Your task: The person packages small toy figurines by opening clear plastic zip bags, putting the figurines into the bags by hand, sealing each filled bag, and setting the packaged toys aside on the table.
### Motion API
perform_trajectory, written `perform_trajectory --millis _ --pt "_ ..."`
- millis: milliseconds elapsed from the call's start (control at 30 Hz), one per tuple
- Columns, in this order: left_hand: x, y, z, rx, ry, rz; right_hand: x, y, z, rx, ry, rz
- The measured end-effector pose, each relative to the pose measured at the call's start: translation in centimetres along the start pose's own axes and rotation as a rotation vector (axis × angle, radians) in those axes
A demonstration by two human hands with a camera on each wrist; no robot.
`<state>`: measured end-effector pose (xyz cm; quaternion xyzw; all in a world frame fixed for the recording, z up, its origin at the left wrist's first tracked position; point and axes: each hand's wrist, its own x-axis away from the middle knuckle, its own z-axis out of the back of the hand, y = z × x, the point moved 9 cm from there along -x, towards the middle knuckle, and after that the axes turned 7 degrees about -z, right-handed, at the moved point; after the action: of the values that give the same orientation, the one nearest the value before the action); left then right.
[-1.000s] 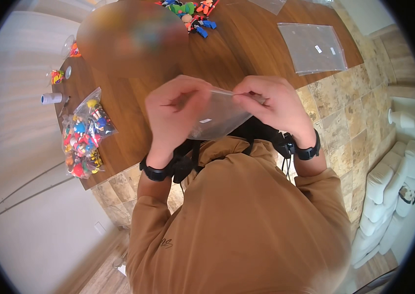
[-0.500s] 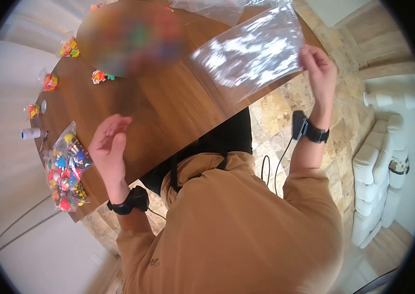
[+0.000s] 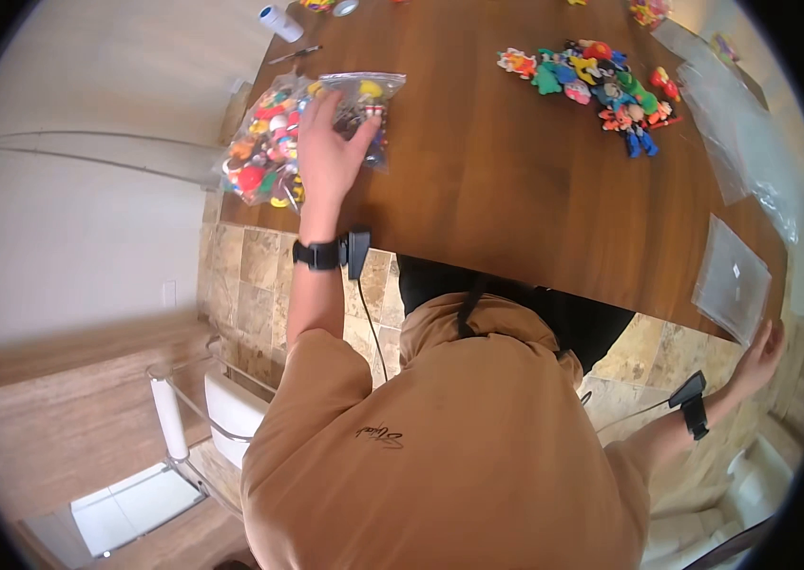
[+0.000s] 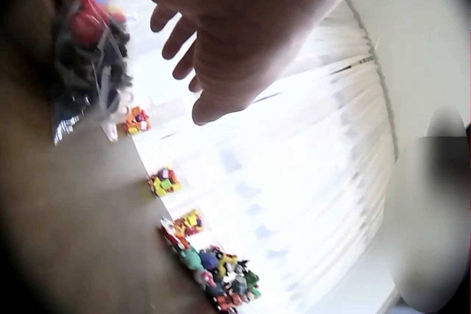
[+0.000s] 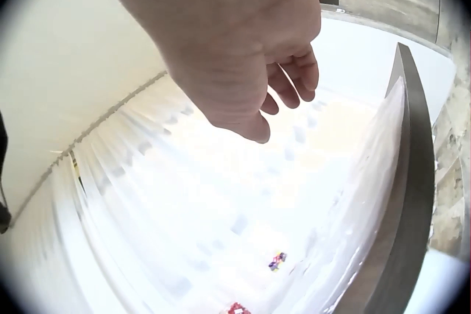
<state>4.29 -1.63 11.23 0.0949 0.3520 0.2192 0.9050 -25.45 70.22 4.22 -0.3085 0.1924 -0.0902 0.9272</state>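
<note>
My left hand [image 3: 331,157] reaches over two clear bags of small toy figures at the table's left side, fingers spread and thumb apart. One bag of figures [image 3: 264,157] lies to its left. The other bag [image 3: 373,95], its zip edge toward the back, is partly hidden beneath the fingers. In the left wrist view the bagged figures [image 4: 88,27] show beyond the extended fingers. Out past the table's right edge, my right hand [image 3: 761,359] is held low with loosely bent fingers and nothing in them. An empty clear bag [image 3: 733,280] lies flat on the table near its fingertips.
Loose toy figures [image 3: 602,81] are heaped at the back right of the wooden table [image 3: 478,171]. More clear bags [image 3: 735,142] lie along the right edge. A white roll [image 3: 280,24] and a pen [image 3: 296,54] sit at the back left.
My right hand has let go of the clear bag it held and moved right, beyond the table edge. My left hand has gone over the filled bags. The view has turned left.
</note>
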Motion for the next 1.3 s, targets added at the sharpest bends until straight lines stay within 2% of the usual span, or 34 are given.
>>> perform_trajectory --millis 33,100,133,200,267,333,367,433,500,567,633,700,733,767,833,867,933,967,1033,1133,1267,1300 --pt "0.1 -1.0 -0.4 -0.008 0.004 0.01 0.3 -0.7 -0.2 -0.004 -0.008 0.01" --pt "0.4 -0.5 -2.3 -0.383 -0.177 -0.106 1.2 -2.3 -0.8 -0.16 -0.042 0.083" --pt "0.8 -1.3 -2.8 -0.389 -0.21 -0.046 2.0 -2.8 -1.1 -0.162 -0.035 0.087" --pt "0.8 -0.6 -3.1 -0.383 -0.183 -0.085 3.7 -4.1 -1.8 -0.329 -0.089 0.063" --pt "0.8 -0.2 -3.4 -0.378 -0.157 -0.124 5.7 -6.0 -2.2 -0.374 -0.104 0.087" --pt "0.6 -0.1 -3.6 -0.156 -0.182 -0.009 6.6 -7.9 -2.6 -0.429 -0.137 0.111" --pt "0.8 0.3 -3.5 -0.149 -0.18 -0.012 7.1 -8.6 -2.9 -0.427 -0.13 0.113" --pt "1.3 2.6 -3.1 -0.061 -0.128 -0.119 8.7 -11.2 -3.8 -0.478 -0.184 0.172" --pt "1.6 5.0 -2.3 0.02 -0.131 -0.178 11.4 -15.5 -5.0 -0.505 -0.295 0.226" --pt "2.0 8.8 -2.7 0.175 -0.271 -0.3 14.9 -20.2 -7.3 -0.657 -0.491 0.209" --pt "2.1 10.8 -3.8 0.257 -0.308 -0.28 17.3 -23.4 -10.3 -0.655 -0.72 0.238" --pt "2.4 13.0 -4.6 0.478 -0.509 -0.382 19.5 -27.1 -12.5 -0.676 -0.839 0.327" --pt "2.8 13.5 -5.7 0.509 -0.649 -0.365 20.3 -28.0 -14.1 -0.633 -0.93 0.285" --pt "2.8 13.5 -6.0 0.519 -0.651 -0.372 21.1 -28.7 -15.6 -0.59 -1.022 0.242" --pt "3.8 14.1 -7.2 0.384 -0.732 -0.531 22.4 -30.1 -17.8 -0.515 -1.061 0.322" --pt "3.8 14.4 -6.9 0.386 -0.734 -0.533 22.4 -30.8 -18.2 -0.514 -1.059 0.319" --pt "3.2 15.0 -5.7 0.413 -0.678 -0.491 23.2 -31.6 -19.5 -0.308 -1.113 0.395" --pt "3.6 15.0 -6.1 0.415 -0.679 -0.488 22.9 -31.8 -19.9 -0.305 -1.115 0.395" --pt "4.4 14.3 -7.1 0.242 -0.589 -0.496 23.1 -32.5 -20.9 -0.343 -1.201 0.384" --pt "5.2 14.1 -8.6 0.305 -0.633 -0.44 23.5 -34.1 -21.4 -0.376 -1.224 0.425" --pt "4.1 13.7 -9.0 0.356 -0.673 -0.457 23.7 -33.8 -23.9 -0.306 -1.288 0.454" --pt "3.7 13.5 -9.0 0.361 -0.654 -0.46 24.1 -33.3 -24.2 -0.426 -1.45 0.311"
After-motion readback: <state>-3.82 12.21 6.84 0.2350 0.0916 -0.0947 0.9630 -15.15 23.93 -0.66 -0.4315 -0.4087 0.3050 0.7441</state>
